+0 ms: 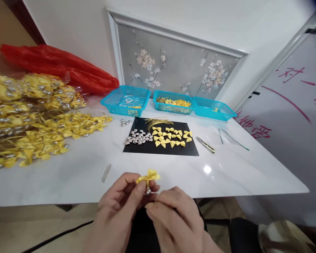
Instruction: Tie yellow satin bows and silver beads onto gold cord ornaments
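Just past the table's front edge, my left hand (123, 202) pinches a yellow ribbon bow (150, 174) between thumb and fingers. From the bow hangs a round shiny silver bead (147, 191), close against the left fingertips. My right hand (177, 212) is closed right beside it, thumb and forefinger pressed together near the bead; whatever they grip is hidden. On a black mat (160, 151) behind the hands lie a cluster of silver beads (139, 137), several yellow bows (171, 143) in rough rows, and a bundle of thin gold ties (159, 123).
Three blue baskets (126, 111) stand along the wall; the middle one holds yellow pieces. Tweezers or a small cutter (205, 144) and green strips (234, 139) lie right of the mat. Bundled yellow bows (42, 140) and a red bag (65, 68) fill the left side.
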Motion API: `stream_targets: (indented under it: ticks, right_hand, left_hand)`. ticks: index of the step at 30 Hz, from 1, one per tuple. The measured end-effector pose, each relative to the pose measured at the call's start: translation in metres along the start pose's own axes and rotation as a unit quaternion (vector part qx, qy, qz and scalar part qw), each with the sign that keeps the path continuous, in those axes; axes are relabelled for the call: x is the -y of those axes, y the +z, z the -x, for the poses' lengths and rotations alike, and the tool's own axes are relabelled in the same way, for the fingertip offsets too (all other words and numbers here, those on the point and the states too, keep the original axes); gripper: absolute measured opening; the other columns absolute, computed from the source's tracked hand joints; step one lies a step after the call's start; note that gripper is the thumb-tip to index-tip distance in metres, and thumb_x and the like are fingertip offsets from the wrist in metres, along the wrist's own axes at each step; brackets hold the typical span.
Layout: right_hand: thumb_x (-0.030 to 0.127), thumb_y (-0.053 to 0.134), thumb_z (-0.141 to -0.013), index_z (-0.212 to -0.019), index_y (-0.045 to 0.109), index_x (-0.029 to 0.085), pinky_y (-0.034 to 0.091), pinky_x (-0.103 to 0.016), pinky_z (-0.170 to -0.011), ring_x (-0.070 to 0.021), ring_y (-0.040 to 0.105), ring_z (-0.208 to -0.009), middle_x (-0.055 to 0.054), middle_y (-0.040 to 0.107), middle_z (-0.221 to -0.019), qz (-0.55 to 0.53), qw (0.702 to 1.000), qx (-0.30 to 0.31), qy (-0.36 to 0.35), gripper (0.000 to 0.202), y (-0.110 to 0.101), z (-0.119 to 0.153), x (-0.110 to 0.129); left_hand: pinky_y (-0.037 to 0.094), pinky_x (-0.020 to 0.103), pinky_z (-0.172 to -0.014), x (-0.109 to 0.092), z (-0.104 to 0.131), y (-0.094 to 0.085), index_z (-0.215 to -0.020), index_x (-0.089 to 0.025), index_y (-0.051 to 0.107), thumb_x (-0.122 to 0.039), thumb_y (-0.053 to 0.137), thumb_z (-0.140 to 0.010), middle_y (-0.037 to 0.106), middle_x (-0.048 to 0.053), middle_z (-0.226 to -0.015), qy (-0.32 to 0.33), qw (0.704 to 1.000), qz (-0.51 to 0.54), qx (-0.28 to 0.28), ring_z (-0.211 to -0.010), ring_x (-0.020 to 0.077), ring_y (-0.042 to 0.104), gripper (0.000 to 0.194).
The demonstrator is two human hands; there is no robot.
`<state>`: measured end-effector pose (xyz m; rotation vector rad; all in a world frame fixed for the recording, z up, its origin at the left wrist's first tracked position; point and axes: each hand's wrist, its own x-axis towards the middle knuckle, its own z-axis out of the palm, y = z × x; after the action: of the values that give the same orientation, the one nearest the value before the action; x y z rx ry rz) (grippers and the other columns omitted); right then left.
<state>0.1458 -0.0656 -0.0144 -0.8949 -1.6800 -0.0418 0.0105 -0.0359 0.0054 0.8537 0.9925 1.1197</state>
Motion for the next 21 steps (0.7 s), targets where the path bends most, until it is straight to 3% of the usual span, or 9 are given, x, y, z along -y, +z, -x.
stream_targets:
  ticks: [3,5,8,10,11,12,15,19,21]
  right_hand:
    - [0.005,0.054,-0.093,-0.112,0.066,0.021,0.056,-0.026,-0.068,-0.0143,0.063,-0.083,-0.006,0.06,-0.099,-0.066,0.99,-0.025,0.118,0.027,-0.007,-0.002,-0.003]
    - [0.014,0.05,-0.099,-0.117,0.065,0.024,0.055,-0.024,-0.067,-0.0125,0.063,-0.081,-0.007,0.057,-0.111,-0.125,0.966,-0.008,0.227,0.025,-0.01,-0.006,-0.011]
    - [0.036,0.046,-0.104,-0.114,0.065,0.023,0.055,-0.023,-0.063,-0.0082,0.062,-0.065,-0.006,0.06,-0.111,-0.309,0.862,0.073,0.395,0.025,-0.007,-0.015,-0.025]
    - [0.048,0.049,-0.101,-0.109,0.066,0.019,0.055,-0.023,-0.059,-0.0078,0.06,-0.061,-0.006,0.062,-0.103,-0.411,0.779,0.133,0.455,0.034,-0.002,-0.021,-0.032]
    - [0.051,0.051,-0.099,-0.107,0.067,0.018,0.054,-0.022,-0.057,-0.0082,0.06,-0.061,-0.005,0.062,-0.1,-0.43,0.759,0.155,0.463,0.037,0.0,-0.023,-0.035]
    - [0.052,0.053,-0.098,-0.104,0.069,0.016,0.053,-0.021,-0.055,-0.0082,0.06,-0.061,-0.005,0.061,-0.098,-0.432,0.758,0.174,0.456,0.039,0.0,-0.025,-0.038]
    - [0.046,0.055,-0.097,-0.096,0.072,0.014,0.048,-0.02,-0.052,-0.007,0.055,-0.058,-0.004,0.059,-0.092,-0.394,0.804,0.206,0.396,0.036,-0.004,-0.03,-0.042]
    - [0.019,0.063,-0.09,-0.088,0.074,0.016,0.049,-0.023,-0.064,-0.0121,0.06,-0.073,-0.003,0.063,-0.087,-0.309,0.866,0.247,0.306,0.012,-0.02,-0.038,-0.046]
    - [0.009,0.061,-0.086,-0.084,0.075,0.018,0.047,-0.023,-0.064,-0.0124,0.06,-0.074,-0.001,0.063,-0.083,-0.257,0.895,0.252,0.263,0.016,-0.025,-0.043,-0.047]
  left_hand:
    - [0.059,0.02,-0.076,-0.002,0.002,0.001,-0.078,-0.024,0.072,-0.043,0.081,-0.077,0.077,0.0,-0.08,0.003,1.0,-0.004,-0.014,-0.081,0.0165,0.07,0.02]
    - [0.06,0.022,-0.074,-0.004,0.005,0.003,-0.076,-0.024,0.073,-0.043,0.081,-0.075,0.075,0.0,-0.08,0.004,1.0,-0.02,-0.021,-0.08,0.0176,0.07,0.02]
    - [0.059,0.019,-0.065,-0.008,0.009,0.007,-0.073,-0.023,0.074,-0.042,0.081,-0.075,0.073,0.001,-0.074,0.013,0.997,-0.066,-0.027,-0.074,0.0175,0.068,0.02]
    - [0.057,0.019,-0.061,-0.01,0.01,0.008,-0.072,-0.023,0.074,-0.043,0.079,-0.076,0.071,0.001,-0.071,0.018,0.995,-0.091,-0.026,-0.069,0.017,0.066,0.021]
    - [0.057,0.019,-0.06,-0.01,0.011,0.008,-0.072,-0.023,0.074,-0.044,0.078,-0.076,0.072,0.002,-0.071,0.019,0.995,-0.099,-0.023,-0.069,0.0173,0.065,0.021]
    - [0.057,0.019,-0.059,-0.01,0.011,0.007,-0.074,-0.024,0.075,-0.044,0.077,-0.077,0.072,0.002,-0.074,0.02,0.994,-0.106,-0.02,-0.069,0.0177,0.065,0.021]
    - [0.057,0.02,-0.059,-0.01,0.011,0.003,-0.077,-0.025,0.076,-0.045,0.076,-0.078,0.073,0.003,-0.081,0.028,0.99,-0.138,-0.012,-0.073,0.0189,0.066,0.021]
    - [0.057,0.02,-0.061,-0.008,0.012,-0.002,-0.077,-0.027,0.075,-0.048,0.076,-0.078,0.072,0.002,-0.082,0.03,0.986,-0.164,-0.008,-0.077,0.0197,0.067,0.021]
    - [0.057,0.019,-0.061,-0.008,0.013,-0.002,-0.077,-0.027,0.075,-0.048,0.077,-0.077,0.072,0.001,-0.082,0.027,0.987,-0.16,-0.005,-0.073,0.0175,0.067,0.021]
